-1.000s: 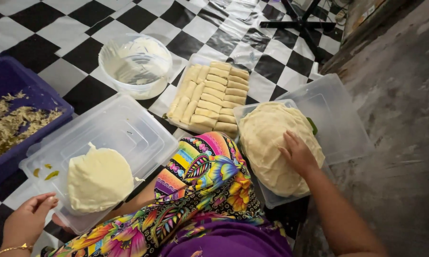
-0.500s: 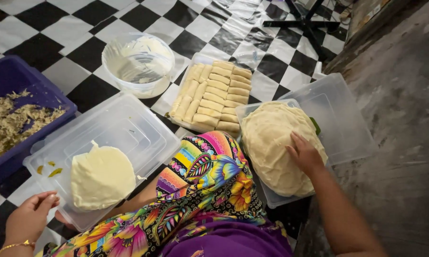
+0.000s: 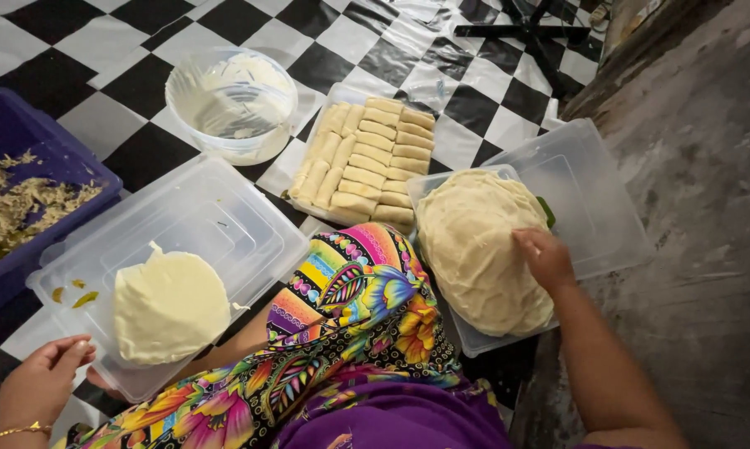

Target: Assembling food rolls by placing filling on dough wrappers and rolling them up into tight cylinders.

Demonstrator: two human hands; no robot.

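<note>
My right hand (image 3: 545, 259) rests with its fingertips on the right side of a stack of thin pale round wrappers (image 3: 475, 249), which lies in a clear plastic container (image 3: 595, 199). My left hand (image 3: 42, 382) hovers at the near left corner of an upturned clear lid (image 3: 200, 224), fingers loosely curled and holding nothing. On that lid lies one pale wrapper (image 3: 169, 306). My knee in colourful patterned cloth (image 3: 350, 316) sits between the two.
A tray of several rolled pale spring rolls (image 3: 367, 162) lies ahead. A white bowl with paste (image 3: 232, 101) stands beyond the lid. A purple tub of shredded filling (image 3: 17, 199) is at left. Checkered floor all around, grey concrete at right, a black stand base (image 3: 533, 29) far off.
The view has shifted slightly. My right hand has slid a little down the right side of the wrapper stack; my left hand stays at the lid's corner.
</note>
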